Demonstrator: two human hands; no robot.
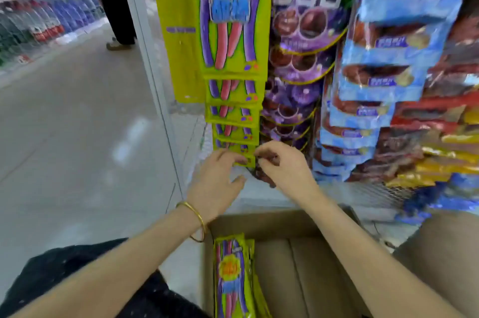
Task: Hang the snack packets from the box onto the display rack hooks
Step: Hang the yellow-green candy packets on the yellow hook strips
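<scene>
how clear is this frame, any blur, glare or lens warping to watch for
Head view: soft all over, and the print on the green packets is smeared. The wide lens bends the white post at left. There are pale glare patches on the floor. The left hand and right hand blur at the lowest packet, so their grip cannot be read.

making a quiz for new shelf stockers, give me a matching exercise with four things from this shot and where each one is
Things: 1 gold bangle; 2 cardboard box; 3 purple packets; 4 blue packets.
Places: a holding green packets, near the bottom; b hanging just right of the green column; c on the left arm; d hanging between purple and red packets.
Pairs: 1-c; 2-a; 3-b; 4-d.
</scene>
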